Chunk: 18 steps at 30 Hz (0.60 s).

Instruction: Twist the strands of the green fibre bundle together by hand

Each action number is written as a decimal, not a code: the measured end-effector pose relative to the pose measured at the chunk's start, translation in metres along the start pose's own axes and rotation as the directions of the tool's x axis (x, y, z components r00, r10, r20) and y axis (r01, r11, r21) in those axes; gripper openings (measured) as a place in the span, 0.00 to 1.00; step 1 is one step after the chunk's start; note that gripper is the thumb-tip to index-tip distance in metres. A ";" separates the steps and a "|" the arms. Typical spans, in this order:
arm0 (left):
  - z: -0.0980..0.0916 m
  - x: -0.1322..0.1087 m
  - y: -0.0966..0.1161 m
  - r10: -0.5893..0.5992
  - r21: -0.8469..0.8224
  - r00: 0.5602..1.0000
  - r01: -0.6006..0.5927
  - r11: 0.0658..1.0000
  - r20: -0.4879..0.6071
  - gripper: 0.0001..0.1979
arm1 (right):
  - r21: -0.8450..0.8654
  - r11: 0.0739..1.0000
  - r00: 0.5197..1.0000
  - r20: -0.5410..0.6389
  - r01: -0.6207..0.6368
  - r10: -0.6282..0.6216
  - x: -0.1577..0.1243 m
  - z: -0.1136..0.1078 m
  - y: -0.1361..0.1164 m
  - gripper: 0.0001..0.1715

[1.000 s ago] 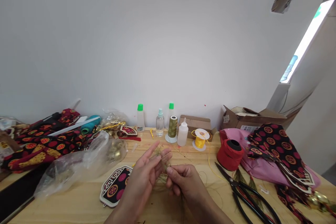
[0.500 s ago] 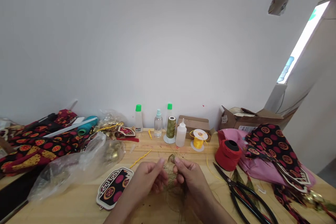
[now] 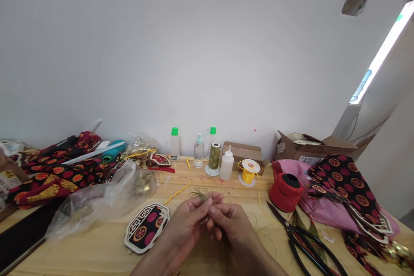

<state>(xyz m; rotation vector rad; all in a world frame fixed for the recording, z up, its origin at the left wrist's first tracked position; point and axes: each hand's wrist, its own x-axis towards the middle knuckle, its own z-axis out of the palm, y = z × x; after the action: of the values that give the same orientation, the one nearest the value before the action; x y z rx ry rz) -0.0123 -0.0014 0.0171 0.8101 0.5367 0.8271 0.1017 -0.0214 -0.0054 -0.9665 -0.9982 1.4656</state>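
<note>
My left hand and my right hand meet over the front middle of the table, thumbs almost touching. Both are closed on a bundle of olive-green thread, whose loose ends fan out above my left fingers. The rest of the bundle is mostly hidden by my hands. Just left of my left forearm lies a flat ornament with a pale openwork edge and dark patterned fabric, a twisted yellow cord running from its top. Black-handled scissors lie to the right of my right hand.
Along the wall stand green-capped bottles, a spray bottle, an olive thread spool, a white squeeze bottle and a yellow cord spool. At right are a red thread cone and pink fabric; at left, a plastic bag.
My hands have come together, the left one closing on the thread bundle the right held. Loose thread ends now stick out at upper left. The view has shifted slightly.
</note>
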 end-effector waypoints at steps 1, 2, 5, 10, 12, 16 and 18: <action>0.000 0.000 0.000 0.009 0.005 1.000 -0.009 1.000 -0.007 0.15 | -0.005 1.000 1.000 0.007 0.009 -0.009 0.000 0.000 0.000 0.21; 0.000 0.001 -0.001 0.018 0.007 1.000 -0.017 1.000 -0.018 0.14 | -0.011 1.000 1.000 0.010 0.018 -0.018 0.000 0.000 0.001 0.21; 0.001 0.001 -0.001 0.036 -0.001 0.997 -0.036 0.999 -0.067 0.11 | -0.095 0.995 0.999 -0.014 0.036 -0.038 0.000 0.002 -0.001 0.21; 0.000 0.000 -0.002 -0.003 -0.067 0.981 -0.011 0.998 -0.193 0.07 | -0.231 0.971 0.998 -0.024 0.055 -0.062 -0.001 0.004 -0.007 0.22; -0.001 0.001 -0.003 -0.037 -0.111 0.970 0.011 0.994 -0.240 0.06 | -0.246 0.967 0.997 0.005 0.072 -0.073 -0.002 0.005 -0.010 0.21; -0.002 0.002 -0.003 -0.051 -0.157 0.959 0.006 0.987 -0.279 0.06 | -0.325 0.941 0.995 0.009 0.099 -0.102 -0.003 0.005 -0.011 0.22; -0.001 0.003 -0.002 -0.045 -0.144 0.960 0.006 0.990 -0.275 0.06 | -0.333 0.938 0.994 -0.003 0.100 -0.107 -0.003 0.005 -0.010 0.23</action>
<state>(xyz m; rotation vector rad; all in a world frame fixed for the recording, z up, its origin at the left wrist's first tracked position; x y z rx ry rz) -0.0109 0.0004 0.0144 0.5576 0.7266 0.9509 0.1007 -0.0237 0.0061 -1.1479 -1.2893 1.2178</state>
